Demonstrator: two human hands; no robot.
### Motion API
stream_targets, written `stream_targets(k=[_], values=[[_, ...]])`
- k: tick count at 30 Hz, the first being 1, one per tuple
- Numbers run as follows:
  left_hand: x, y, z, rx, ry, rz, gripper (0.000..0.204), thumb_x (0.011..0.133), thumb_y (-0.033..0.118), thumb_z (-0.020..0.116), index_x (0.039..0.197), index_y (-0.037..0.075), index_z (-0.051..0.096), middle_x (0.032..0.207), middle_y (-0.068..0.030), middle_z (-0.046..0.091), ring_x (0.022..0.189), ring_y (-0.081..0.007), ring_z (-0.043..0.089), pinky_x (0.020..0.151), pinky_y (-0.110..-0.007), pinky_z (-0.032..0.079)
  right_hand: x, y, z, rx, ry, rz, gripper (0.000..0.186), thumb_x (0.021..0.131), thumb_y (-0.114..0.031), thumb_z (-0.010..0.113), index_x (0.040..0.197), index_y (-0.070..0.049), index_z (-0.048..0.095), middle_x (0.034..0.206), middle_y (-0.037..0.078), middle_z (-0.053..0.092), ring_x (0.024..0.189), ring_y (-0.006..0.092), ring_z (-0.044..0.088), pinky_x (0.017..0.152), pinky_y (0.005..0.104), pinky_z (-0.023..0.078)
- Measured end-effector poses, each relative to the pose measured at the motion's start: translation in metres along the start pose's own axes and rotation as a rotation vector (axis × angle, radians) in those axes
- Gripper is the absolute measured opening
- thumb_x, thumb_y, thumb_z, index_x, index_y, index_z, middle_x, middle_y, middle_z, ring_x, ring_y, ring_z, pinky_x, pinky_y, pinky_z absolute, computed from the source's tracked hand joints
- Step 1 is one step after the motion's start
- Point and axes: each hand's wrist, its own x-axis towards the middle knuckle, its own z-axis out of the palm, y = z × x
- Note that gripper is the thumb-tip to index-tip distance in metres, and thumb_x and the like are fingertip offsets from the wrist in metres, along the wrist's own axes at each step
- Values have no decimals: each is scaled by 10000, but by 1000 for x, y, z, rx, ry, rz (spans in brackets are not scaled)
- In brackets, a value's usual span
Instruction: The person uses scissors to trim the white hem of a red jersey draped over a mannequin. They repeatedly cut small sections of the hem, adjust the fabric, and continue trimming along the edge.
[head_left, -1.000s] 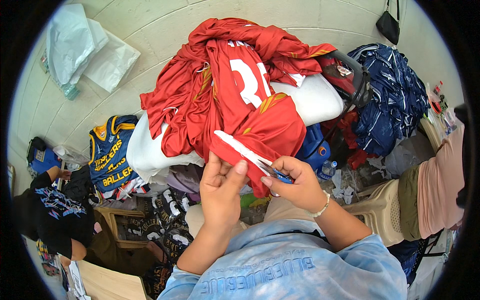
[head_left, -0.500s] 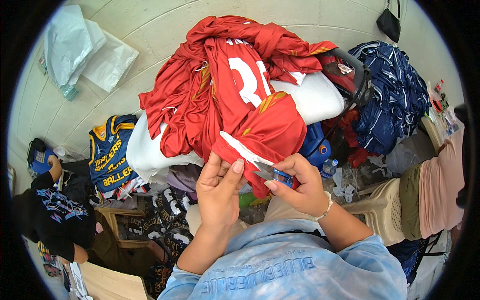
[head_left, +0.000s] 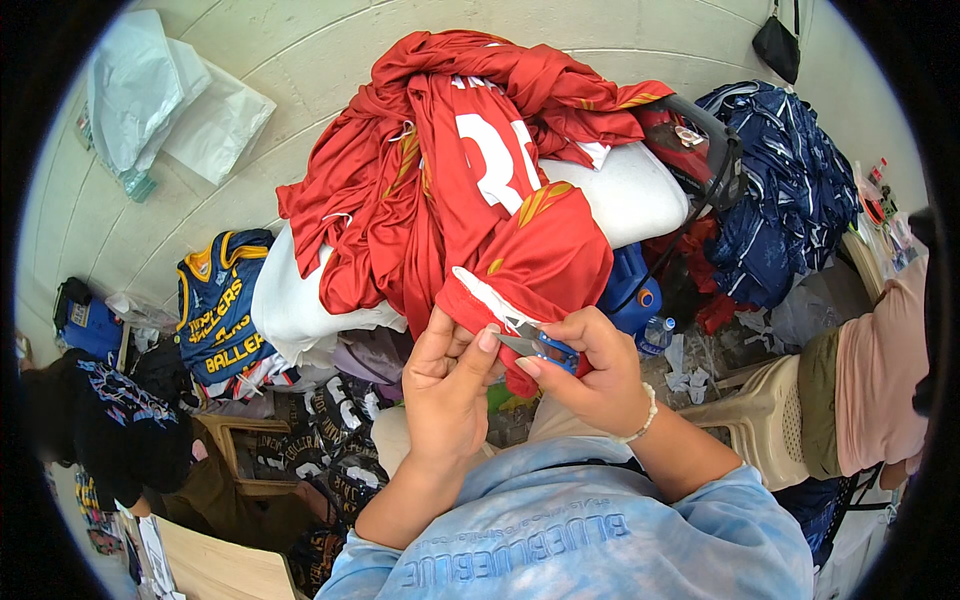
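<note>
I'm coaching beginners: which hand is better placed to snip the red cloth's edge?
Probably the right hand: it holds the blue-handled snips close to the red cloth, which the left hand pinches.

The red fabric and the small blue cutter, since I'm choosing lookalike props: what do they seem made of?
Red fabric: probably synthetic knit, smooth and softly shiny, judging by the sheen along its folds.
Small blue cutter: its smooth grey blades look like metal; the blue part could be plastic or coated metal.
</note>
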Motion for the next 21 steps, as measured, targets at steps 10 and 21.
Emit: stream_targets(k=[10,21], values=[[-2,3,-3,19,-8,0,463,912,2,560,1355,14,425,1122,-102,643,914,-107,645,701,-203,525,3,1,5,-11,18,-20,280,791,-158,772,908,-4,569,703,30,584,577,50,519,500,221,414],[-4,3,2,161,-25,86,455,909,-4,565,1347,20,444,1061,-52,658,820,-44,611,625,-150,453,5,-8,3,49,10,49,214,799,-101,748,928,-9,604,750,23,581,630,47,516,550,207,401]])
